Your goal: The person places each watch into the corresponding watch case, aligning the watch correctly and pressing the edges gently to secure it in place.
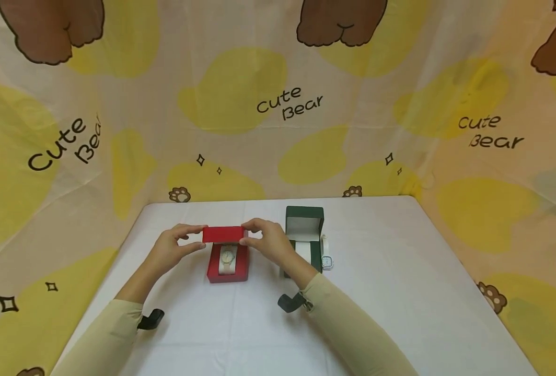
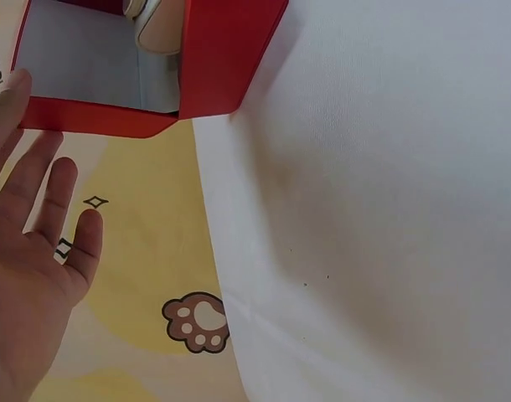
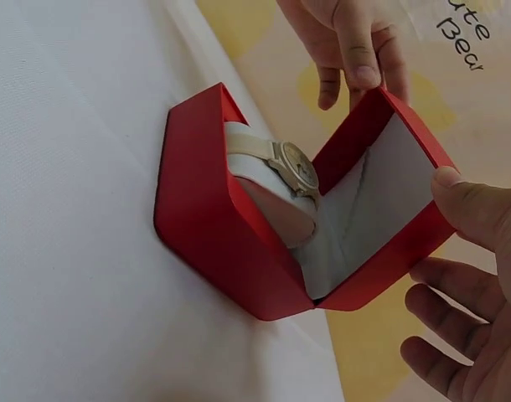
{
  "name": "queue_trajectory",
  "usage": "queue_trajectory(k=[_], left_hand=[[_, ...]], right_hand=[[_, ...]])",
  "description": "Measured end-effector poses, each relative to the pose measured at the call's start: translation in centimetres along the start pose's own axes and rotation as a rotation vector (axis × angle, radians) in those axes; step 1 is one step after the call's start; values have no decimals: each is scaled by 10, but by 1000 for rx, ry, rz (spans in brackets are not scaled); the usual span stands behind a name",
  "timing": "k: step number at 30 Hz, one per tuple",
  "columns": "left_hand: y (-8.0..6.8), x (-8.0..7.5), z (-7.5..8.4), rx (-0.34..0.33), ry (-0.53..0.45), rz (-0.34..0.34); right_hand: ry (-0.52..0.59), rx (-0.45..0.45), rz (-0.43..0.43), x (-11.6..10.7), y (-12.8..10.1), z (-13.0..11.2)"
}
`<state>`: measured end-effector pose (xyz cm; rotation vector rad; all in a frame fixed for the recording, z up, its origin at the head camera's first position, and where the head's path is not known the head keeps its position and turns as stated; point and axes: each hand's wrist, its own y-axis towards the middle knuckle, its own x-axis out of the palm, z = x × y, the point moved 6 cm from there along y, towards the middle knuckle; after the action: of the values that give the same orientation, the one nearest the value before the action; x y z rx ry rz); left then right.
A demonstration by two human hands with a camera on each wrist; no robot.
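Here's my left hand (image 1: pixel 171 249), thumb and fingers pinching one side of the raised lid (image 1: pixel 222 234); my right hand (image 1: pixel 272 242) pinches the other. Below it, the red box (image 1: pixel 227 279) sits on the white table (image 1: pixel 377 303), a watch (image 1: pixel 228 257) wrapped round its pale cushion (image 3: pixel 268 205)! Right of it, the green box (image 1: pixel 304 211) gapes, pale insert (image 1: pixel 303 250) inside, second watch (image 1: pixel 327 262) just beside.

The left box (image 1: pixel 228 279) is plain red, its lining (image 3: pixel 396 163) pale grey; the left watch (image 3: pixel 296 166) is beige. The right box (image 1: pixel 304 212) is dark green, the right watch (image 1: pixel 327 262) white and silver. White table (image 1: pixel 400 292), pale khaki sleeves (image 1: pixel 362 325). The far backdrop (image 1: pixel 165 137) is cream with yellow blotches, brown paw prints (image 1: pixel 180 195) and black lettering (image 1: pixel 291 95).
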<state>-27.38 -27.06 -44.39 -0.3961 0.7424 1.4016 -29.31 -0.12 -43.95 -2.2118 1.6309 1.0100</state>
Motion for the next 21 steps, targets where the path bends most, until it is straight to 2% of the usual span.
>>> queue_trajectory(k=[6, 17, 21], left_hand=[[-5, 2, -1, -22, -2, 4], [-12, 4, 2, 78, -1, 79], [-13, 5, 4, 95, 4, 100]], right_hand=[[25, 0, 14, 2, -5, -1], [71, 50, 25, 4, -11, 0], [66, 73, 25, 4, -12, 1]])
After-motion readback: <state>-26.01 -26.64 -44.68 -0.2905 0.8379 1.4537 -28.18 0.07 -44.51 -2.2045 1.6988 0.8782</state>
